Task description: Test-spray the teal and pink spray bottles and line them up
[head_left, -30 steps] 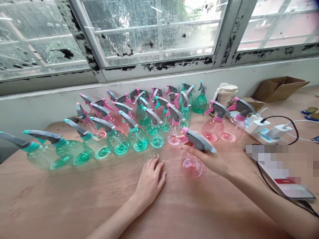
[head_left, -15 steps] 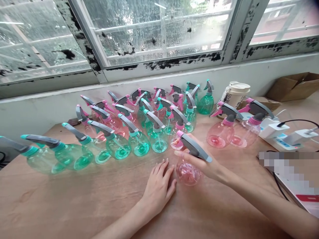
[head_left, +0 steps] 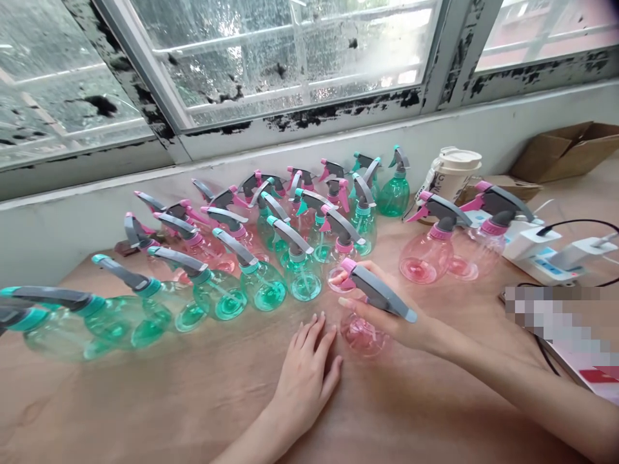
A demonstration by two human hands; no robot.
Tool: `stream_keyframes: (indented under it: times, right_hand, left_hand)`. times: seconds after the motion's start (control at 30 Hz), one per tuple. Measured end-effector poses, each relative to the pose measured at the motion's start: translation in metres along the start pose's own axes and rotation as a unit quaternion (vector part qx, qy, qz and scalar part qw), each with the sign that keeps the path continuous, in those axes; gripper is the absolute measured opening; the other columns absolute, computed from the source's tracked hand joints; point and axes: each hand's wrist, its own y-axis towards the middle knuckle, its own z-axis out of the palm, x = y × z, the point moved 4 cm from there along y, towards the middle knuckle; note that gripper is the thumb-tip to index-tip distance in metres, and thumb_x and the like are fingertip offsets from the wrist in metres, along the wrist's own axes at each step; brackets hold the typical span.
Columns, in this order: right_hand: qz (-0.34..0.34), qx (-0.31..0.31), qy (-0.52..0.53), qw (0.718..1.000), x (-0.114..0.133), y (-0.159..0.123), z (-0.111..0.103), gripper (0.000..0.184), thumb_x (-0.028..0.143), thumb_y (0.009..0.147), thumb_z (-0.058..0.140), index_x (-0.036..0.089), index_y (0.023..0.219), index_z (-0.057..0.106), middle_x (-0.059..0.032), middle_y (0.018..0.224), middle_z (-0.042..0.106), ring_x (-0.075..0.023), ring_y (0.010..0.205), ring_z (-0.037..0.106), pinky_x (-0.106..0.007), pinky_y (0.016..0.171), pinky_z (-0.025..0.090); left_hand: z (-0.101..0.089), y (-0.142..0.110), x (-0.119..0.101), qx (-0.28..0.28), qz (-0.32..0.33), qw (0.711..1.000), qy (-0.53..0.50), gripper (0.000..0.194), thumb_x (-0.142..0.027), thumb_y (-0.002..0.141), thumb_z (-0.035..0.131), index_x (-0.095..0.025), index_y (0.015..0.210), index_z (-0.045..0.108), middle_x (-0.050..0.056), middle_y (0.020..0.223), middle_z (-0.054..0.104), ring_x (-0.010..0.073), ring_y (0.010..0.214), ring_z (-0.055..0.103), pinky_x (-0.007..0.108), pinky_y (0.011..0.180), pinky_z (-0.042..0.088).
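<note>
A pink spray bottle (head_left: 365, 334) with a grey and pink trigger head is upright at the middle of the table. My right hand (head_left: 387, 316) is closed around its neck, just below the head; some of the fingers are hidden behind the bottle. My left hand (head_left: 307, 370) lies palm down on the wooden table (head_left: 193, 399), left of that bottle, fingers spread and holding nothing. Beyond the left hand stands a green spray bottle (head_left: 302, 278). Close behind the held bottle is another pink spray bottle (head_left: 344, 256).
Several green and pink spray bottles stand in rows to the left and back. Two pink bottles (head_left: 425, 256) stand at the right, before a lidded paper cup (head_left: 454, 171). A white power strip (head_left: 541, 261), a cardboard box (head_left: 565, 151) and a partly blurred flat object (head_left: 580, 348) lie farther right.
The camera view has shifted slightly, so the left-hand bottles appear farther left and lower. My right hand keeps its grip on the pink spray bottle, and my left hand stays flat on the table.
</note>
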Motion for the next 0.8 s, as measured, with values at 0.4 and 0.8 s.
stream_keyframes:
  times: [0.4,0.8]
  right_hand:
    - [-0.021,-0.022,-0.001,1.0,0.002,-0.001,0.001,0.021,0.026,0.092,0.058,0.026,0.113,0.056,-0.0034,0.102,0.067,-0.0178,0.084,0.066,-0.029,0.072,0.053]
    - [-0.064,-0.026,-0.023,0.997,0.011,0.002,-0.002,0.01,0.027,0.091,0.061,0.022,0.088,0.053,0.0034,0.075,0.055,-0.01,0.06,0.049,-0.023,0.055,0.039]
  left_hand:
    - [0.0,0.001,-0.002,0.014,-0.008,1.0,-0.001,0.037,-0.025,0.095,0.052,-0.017,0.131,0.054,0.016,0.143,0.052,0.0304,0.135,0.046,0.054,0.109,0.042]
    - [0.001,0.0,-0.001,-0.001,0.0,1.0,-0.009,0.037,-0.027,0.095,0.053,-0.016,0.13,0.054,0.017,0.141,0.052,0.0311,0.134,0.046,0.055,0.107,0.042]
